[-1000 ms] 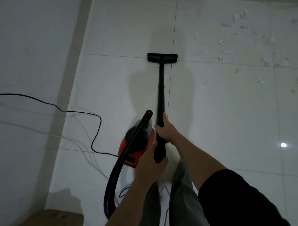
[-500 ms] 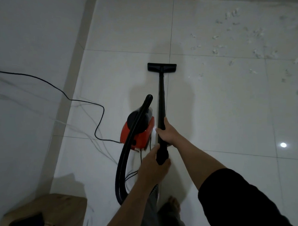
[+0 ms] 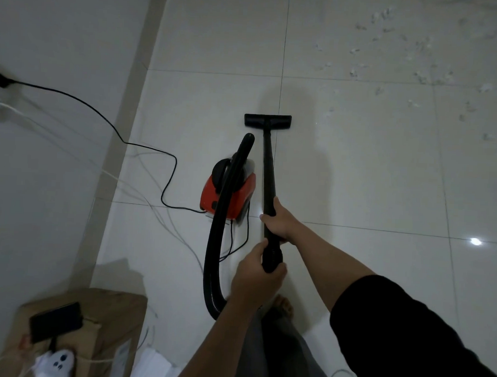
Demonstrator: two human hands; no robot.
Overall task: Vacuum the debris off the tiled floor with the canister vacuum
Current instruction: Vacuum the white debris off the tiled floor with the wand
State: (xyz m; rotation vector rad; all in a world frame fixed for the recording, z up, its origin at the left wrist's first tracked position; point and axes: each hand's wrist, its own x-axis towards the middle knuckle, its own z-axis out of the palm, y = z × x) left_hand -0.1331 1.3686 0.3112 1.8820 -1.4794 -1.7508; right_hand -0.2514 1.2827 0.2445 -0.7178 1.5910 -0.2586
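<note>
Both hands grasp the black wand [image 3: 270,178]: the right hand [image 3: 277,222] curls its fingers around it higher up, the left hand [image 3: 256,277] clenches the ribbed end. The nozzle [image 3: 268,122] rests on the tiled floor [image 3: 356,178]; the red canister vacuum [image 3: 228,191] sits just beside the wand, debris [image 3: 418,53] lying toward the floor's far right corner.

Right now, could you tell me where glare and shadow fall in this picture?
Head view: dim overall; one bright glare spot on the tiled floor at right; a soft shadow beyond the floor nozzle; edges bend from the wide lens.

glossy tiled floor [image 3: 356,178]; matt black wand [image 3: 269,172]
</note>
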